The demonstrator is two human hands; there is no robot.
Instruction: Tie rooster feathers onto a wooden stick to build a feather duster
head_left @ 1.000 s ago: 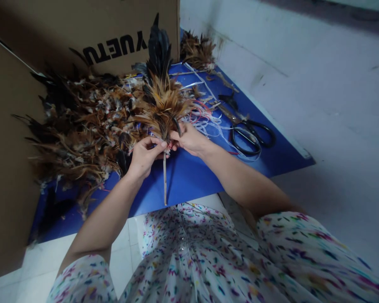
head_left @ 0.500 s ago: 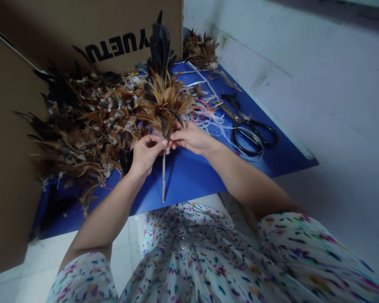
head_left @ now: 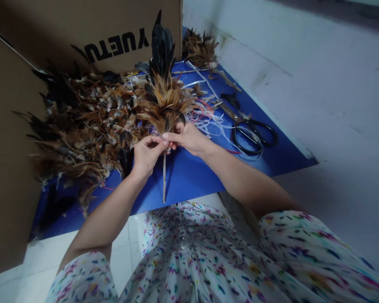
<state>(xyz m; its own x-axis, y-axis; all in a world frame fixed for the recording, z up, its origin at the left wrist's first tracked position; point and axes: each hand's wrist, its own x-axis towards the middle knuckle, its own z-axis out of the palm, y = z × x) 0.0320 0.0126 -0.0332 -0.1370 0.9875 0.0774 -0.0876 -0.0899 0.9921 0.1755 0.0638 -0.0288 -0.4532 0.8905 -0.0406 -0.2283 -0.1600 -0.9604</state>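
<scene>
A feather duster [head_left: 166, 94] stands between my hands, its black and brown feathers pointing away from me and its thin stick [head_left: 164, 179] toward me. My left hand [head_left: 147, 153] is closed in a pinch at the base of the feathers, where they meet the stick. My right hand [head_left: 189, 138] pinches the same spot from the other side, thumb laid across the feather base. The fingertips of both hands nearly meet there and partly hide the binding. Something small and reddish shows just under the fingers.
A big heap of loose brown and black feathers [head_left: 88, 122] covers the table's left side. Black-handled scissors [head_left: 248, 134] and tangled white and red string [head_left: 208, 120] lie at right. Another feather bundle [head_left: 200, 48] sits at the back, beside a cardboard box [head_left: 113, 25] and the wall [head_left: 318, 105].
My right thumb has moved left across the base of the feathers, closer to my left fingertips. The duster has stayed nearly in place.
</scene>
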